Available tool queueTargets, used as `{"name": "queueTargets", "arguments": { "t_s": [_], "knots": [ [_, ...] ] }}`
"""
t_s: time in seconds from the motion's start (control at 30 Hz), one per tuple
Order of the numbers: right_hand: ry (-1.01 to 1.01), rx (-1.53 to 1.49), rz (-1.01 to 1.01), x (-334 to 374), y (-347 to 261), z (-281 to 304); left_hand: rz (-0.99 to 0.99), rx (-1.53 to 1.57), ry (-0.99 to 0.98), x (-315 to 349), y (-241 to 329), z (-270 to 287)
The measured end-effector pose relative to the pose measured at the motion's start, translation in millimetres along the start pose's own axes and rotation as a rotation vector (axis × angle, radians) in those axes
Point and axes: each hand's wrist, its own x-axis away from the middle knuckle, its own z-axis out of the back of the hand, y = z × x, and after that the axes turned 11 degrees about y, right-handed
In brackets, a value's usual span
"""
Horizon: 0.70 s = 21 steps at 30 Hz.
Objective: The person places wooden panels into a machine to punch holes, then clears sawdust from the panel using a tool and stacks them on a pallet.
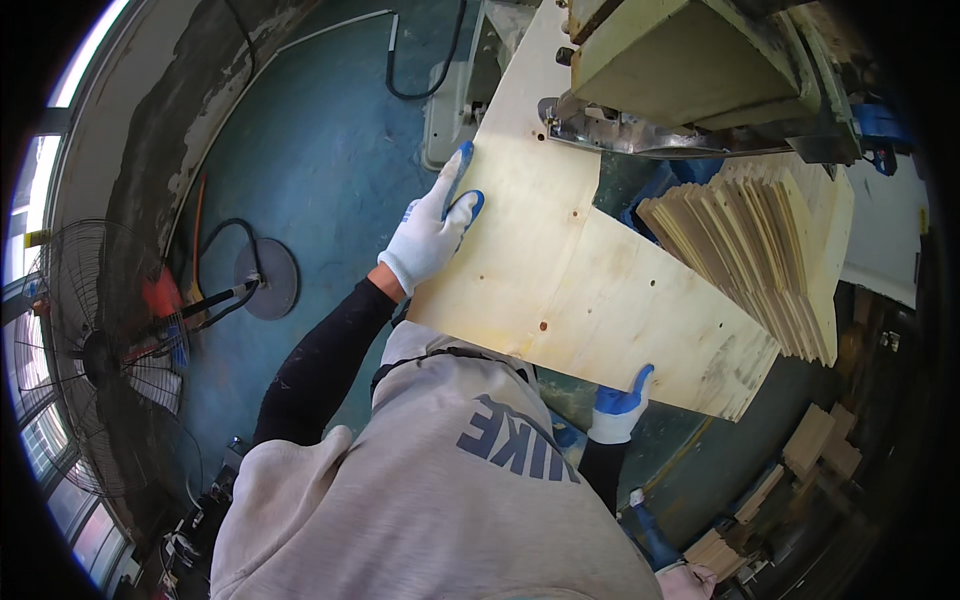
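Observation:
A pale plywood board [500, 290], L-shaped in outline and marked with several dark knots, lies across the front of my body. My left hand [425, 238], in a white glove with blue fingertips, grips its left edge. My right hand [618, 412], gloved the same way, holds the near edge with the thumb on top and the other fingers hidden underneath. The board's far end reaches beside a metal machine part [640, 135] at the top; whether they touch I cannot tell.
A heavy green-grey machine [695, 70] overhangs the far right. Under it stands a leaning stack of cut plywood pieces [765, 260]. A large fan [95, 350] with a round base [268, 278] is at the left. More wood pieces [810, 440] sit at the lower right.

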Motion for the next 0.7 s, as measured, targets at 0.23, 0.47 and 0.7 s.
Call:
{"name": "queueTargets", "arguments": {
  "t_s": [0.23,0.47,0.7],
  "knots": [
    [-0.015,-0.215,-0.215,10,3,-51,-0.014,0.136,0.164,8,-20,51],
    [-0.084,-0.215,-0.340,-9,37,-115,0.041,0.262,0.306,0,-21,116],
    [-0.104,-0.264,-0.367,-19,57,-151,-0.068,0.234,0.350,-21,-33,150]
  ]
}}
